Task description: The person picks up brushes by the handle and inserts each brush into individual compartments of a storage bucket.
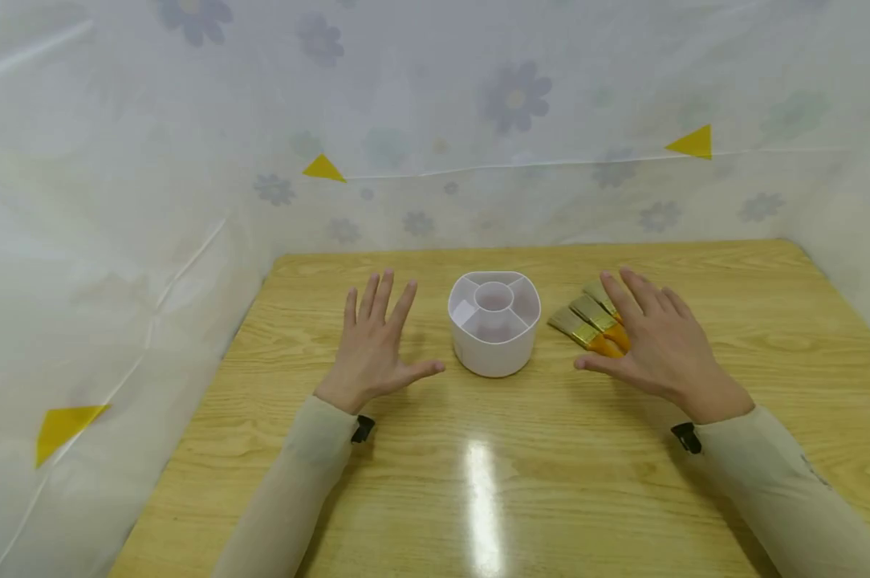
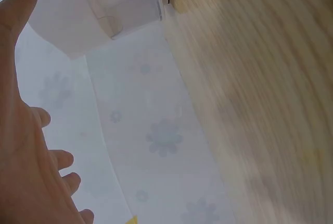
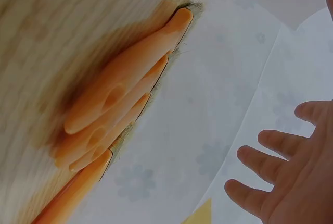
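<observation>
Fingers (image 1: 384,297) spread wide: left hand (image 1: 370,353) just left of white, rounded, divided plastic container (image 1: 494,357); right hand (image 1: 659,349) near orange-handled flat bristle brushes (image 1: 588,313), farther right.

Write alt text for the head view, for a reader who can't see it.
A person's left grip and right grip, both open and empty, flank a white divided container on a wood-grain table. Orange-handled paintbrushes lie partly hidden behind the right grip; a flower-patterned sheet hangs beyond.

No readable text or labels.
</observation>
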`<state>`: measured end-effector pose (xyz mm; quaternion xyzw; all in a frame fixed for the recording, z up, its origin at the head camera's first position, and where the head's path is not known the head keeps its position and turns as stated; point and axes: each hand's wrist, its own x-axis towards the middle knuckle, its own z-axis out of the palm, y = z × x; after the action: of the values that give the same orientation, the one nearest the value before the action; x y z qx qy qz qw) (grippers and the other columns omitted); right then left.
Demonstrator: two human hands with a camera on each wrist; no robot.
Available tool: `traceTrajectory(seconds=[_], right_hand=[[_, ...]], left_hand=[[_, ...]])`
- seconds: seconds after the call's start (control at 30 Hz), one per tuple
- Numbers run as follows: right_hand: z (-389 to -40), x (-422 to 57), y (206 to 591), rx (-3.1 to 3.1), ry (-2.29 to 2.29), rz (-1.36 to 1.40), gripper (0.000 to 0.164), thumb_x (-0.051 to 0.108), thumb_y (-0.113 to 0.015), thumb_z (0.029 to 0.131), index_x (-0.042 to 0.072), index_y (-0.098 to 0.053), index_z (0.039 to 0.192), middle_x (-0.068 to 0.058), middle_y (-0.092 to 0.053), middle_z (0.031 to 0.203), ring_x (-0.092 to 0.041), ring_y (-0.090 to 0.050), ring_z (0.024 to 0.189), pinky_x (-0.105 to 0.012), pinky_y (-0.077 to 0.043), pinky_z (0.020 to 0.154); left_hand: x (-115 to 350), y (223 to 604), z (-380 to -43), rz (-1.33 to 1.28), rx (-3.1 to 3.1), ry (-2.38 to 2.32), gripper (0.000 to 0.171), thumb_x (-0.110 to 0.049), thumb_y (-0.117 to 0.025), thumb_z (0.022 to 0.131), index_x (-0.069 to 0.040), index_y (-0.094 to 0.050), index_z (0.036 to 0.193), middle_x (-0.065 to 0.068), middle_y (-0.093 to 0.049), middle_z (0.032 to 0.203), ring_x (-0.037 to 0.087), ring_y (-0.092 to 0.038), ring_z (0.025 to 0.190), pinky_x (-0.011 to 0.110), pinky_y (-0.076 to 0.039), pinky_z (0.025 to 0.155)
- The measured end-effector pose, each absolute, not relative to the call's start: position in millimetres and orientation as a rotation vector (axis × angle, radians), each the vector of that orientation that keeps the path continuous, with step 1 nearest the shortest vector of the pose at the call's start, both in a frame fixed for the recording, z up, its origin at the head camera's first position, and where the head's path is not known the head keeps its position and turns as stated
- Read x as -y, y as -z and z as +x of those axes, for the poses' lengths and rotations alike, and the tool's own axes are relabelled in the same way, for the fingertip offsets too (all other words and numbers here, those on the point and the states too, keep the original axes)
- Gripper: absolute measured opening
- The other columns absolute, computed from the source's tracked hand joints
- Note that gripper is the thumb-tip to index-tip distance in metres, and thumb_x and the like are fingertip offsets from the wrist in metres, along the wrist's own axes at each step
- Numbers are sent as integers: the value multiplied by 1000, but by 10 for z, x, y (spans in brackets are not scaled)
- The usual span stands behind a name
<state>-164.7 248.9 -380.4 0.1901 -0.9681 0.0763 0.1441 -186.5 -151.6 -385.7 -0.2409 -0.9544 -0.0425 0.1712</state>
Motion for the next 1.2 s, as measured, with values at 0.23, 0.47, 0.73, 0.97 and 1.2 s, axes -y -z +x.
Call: traceTrajectory(seconds=[0.23, 0.47, 0.73, 0.97, 1.2], right_hand=[[-1661, -2490, 3809, 2751, -272, 569, 116, 72, -67, 69, 18, -11, 155, -17, -21, 156, -42, -34, 132, -58, -25, 106], [-1683, -2478, 3816, 2715, -312, 582, 109, 66, -71, 70, 14, -23, 153, -20, -33, 149, -42, -40, 127, -57, -31, 101], [-1680, -2467, 3845, 2687, -363, 589, 101, 61, -74, 72, 9, -33, 148, -21, -48, 136, -41, -47, 119, -57, -39, 94], [-1670, -2467, 3867, 2690, -400, 597, 97, 57, -74, 74, 10, -34, 148, -20, -50, 134, -42, -49, 116, -59, -42, 90], [-1662, -2443, 3861, 2712, -438, 597, 89, 52, -74, 77, 11, -37, 147, -19, -50, 131, -41, -53, 109, -58, -47, 80]], left_hand=[[1506, 3853, -1870, -710, 2691, 164, 115, -86, -47, 70, -20, -7, 155, 13, 2, 160, 29, 5, 146, 57, -2, 113], [1483, 3849, -1884, -785, 2623, 352, 109, -78, -54, 74, -13, -17, 154, 15, -7, 158, 31, -7, 145, 56, -11, 113], [1448, 3865, -1875, -816, 2587, 465, 104, -81, -40, 79, -10, -19, 153, 20, -16, 156, 36, -18, 142, 57, -22, 110], [1391, 3865, -1865, -800, 2596, 594, 97, -75, -42, 84, -9, -22, 152, 20, -21, 154, 37, -27, 139, 55, -29, 108], [1335, 3839, -1841, -784, 2646, 717, 93, -72, -41, 87, -7, -24, 151, 18, -23, 154, 35, -27, 139, 52, -29, 109]])
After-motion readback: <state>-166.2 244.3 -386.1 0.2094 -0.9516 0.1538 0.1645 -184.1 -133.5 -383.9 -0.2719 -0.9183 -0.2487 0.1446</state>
